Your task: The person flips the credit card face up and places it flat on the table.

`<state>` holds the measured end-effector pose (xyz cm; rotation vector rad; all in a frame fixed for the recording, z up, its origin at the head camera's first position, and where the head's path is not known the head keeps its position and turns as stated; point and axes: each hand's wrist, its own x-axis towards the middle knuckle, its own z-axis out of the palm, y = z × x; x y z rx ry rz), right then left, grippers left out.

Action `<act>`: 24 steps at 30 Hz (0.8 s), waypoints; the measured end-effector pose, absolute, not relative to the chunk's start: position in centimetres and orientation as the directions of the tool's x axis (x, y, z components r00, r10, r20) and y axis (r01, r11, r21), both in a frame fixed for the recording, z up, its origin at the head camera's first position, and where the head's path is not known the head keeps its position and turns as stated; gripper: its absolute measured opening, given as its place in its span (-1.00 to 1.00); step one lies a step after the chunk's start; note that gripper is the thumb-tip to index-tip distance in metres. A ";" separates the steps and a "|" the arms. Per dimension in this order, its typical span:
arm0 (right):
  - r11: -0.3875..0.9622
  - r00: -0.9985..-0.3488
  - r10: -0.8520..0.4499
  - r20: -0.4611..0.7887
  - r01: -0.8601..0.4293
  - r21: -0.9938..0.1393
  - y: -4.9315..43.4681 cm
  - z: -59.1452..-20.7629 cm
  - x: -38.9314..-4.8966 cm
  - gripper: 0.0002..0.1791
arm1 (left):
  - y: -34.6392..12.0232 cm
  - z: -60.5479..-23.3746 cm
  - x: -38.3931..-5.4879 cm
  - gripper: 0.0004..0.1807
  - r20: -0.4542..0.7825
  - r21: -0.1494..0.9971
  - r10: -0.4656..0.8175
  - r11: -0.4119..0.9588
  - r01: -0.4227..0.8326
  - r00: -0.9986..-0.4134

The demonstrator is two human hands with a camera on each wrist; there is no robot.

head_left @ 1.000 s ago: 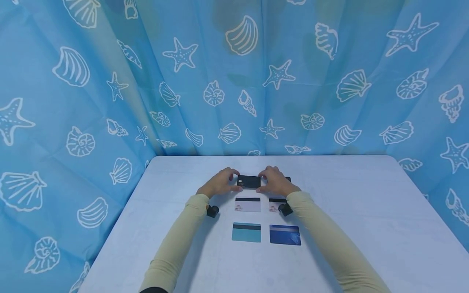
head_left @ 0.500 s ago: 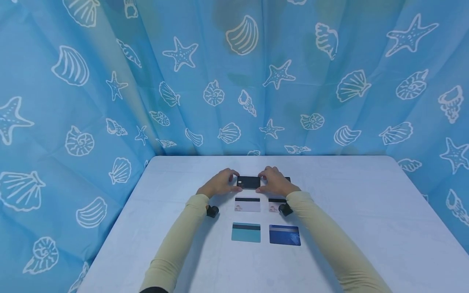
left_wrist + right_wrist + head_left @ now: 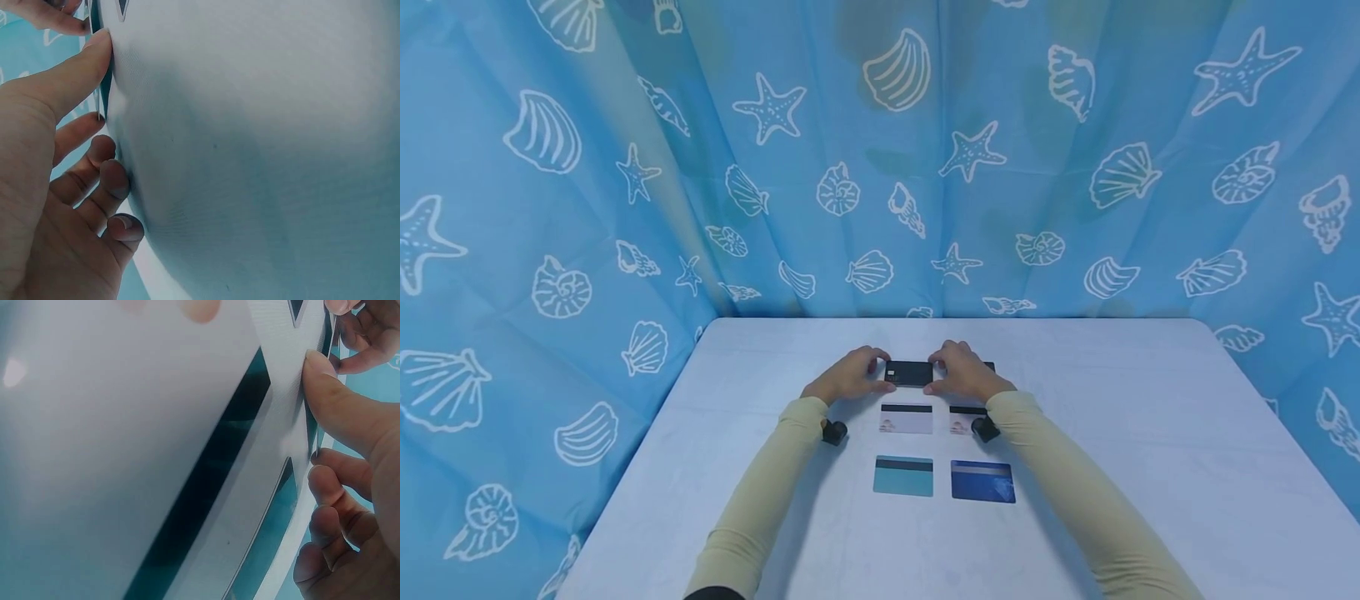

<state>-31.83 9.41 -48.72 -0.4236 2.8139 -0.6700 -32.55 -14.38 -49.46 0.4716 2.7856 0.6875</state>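
Blue curtain fabric (image 3: 561,217) printed with white shells and starfish hangs at the far left and runs across behind the white table (image 3: 715,433). Next comes the left sleeve (image 3: 741,512), pale yellow and reaching forward over the table, with a small black wrist camera (image 3: 835,432) near its cuff. Beyond that cuff, the left hand (image 3: 850,373) pinches the left short edge of a black chip card (image 3: 912,373); in the left wrist view, its thumb (image 3: 81,75) presses the near side while the lower fingers (image 3: 114,178) are curled below. Held between both hands, the card is near the far edge of the table, its gold-toned chip toward the left; whether its underside touches the tabletop I cannot tell. In line nearer the person lie a pale card (image 3: 906,423) with a dark stripe, then a teal card (image 3: 903,479) with a similar stripe. Farther right, the right hand (image 3: 964,373) pinches the opposite short edge between thumb and fingertip. Below it lie a second pale card (image 3: 959,423), partly covered by another black camera (image 3: 985,429), and a dark blue card (image 3: 982,485). Behind that hand shows a dark corner (image 3: 990,367) of something mostly hidden, and the right sleeve (image 3: 1086,500) extends toward the lower right.
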 end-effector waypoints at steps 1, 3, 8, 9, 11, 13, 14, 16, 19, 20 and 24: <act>0.855 -0.935 -0.324 -0.144 -0.224 -0.468 9.4 -48.7 -31.8 -0.25 | -14.4 -49.5 -32.6 -0.27 -0.146 0.485 0.363 0.837 0.253 -0.920; 0.854 -0.935 -0.322 -0.147 -0.220 -0.472 9.4 -48.7 -31.8 -0.25 | -14.4 -49.5 -32.6 -0.27 -0.148 0.483 0.366 0.837 0.256 -0.919; 0.851 -0.933 -0.330 -0.141 -0.230 -0.473 9.6 -48.7 -31.9 -0.25 | -14.4 -49.3 -32.6 -0.27 -0.150 0.479 0.370 0.839 0.260 -0.917; 0.850 -0.933 -0.332 -0.138 -0.233 -0.472 9.6 -48.7 -31.9 -0.26 | -14.4 -49.2 -32.6 -0.27 -0.149 0.480 0.371 0.838 0.261 -0.917; 0.849 -0.932 -0.336 -0.134 -0.238 -0.472 9.6 -48.7 -31.9 -0.26 | -14.4 -49.2 -32.7 -0.27 -0.147 0.482 0.372 0.836 0.263 -0.916; 0.846 -0.931 -0.339 -0.134 -0.239 -0.476 9.6 -48.7 -31.9 -0.26 | -14.4 -49.2 -32.7 -0.27 -0.149 0.479 0.371 0.838 0.261 -0.917; 0.845 -0.931 -0.339 -0.135 -0.239 -0.479 9.6 -48.7 -31.9 -0.26 | -14.4 -49.2 -32.7 -0.26 -0.150 0.478 0.370 0.839 0.260 -0.917; 0.844 -0.930 -0.339 -0.138 -0.236 -0.481 9.6 -48.7 -31.8 -0.26 | -14.4 -49.2 -32.7 -0.26 -0.153 0.474 0.367 0.842 0.258 -0.918; 0.844 -0.931 -0.337 -0.141 -0.232 -0.483 9.6 -48.6 -31.8 -0.26 | -14.4 -49.2 -32.6 -0.26 -0.155 0.473 0.368 0.842 0.258 -0.917; 0.845 -0.931 -0.336 -0.142 -0.231 -0.483 9.6 -48.6 -31.7 -0.26 | -14.4 -49.2 -32.6 -0.26 -0.153 0.474 0.369 0.841 0.259 -0.917; 0.843 -0.931 -0.336 -0.143 -0.230 -0.486 9.6 -48.6 -31.6 -0.26 | -14.4 -49.2 -32.5 -0.26 -0.152 0.471 0.372 0.842 0.264 -0.916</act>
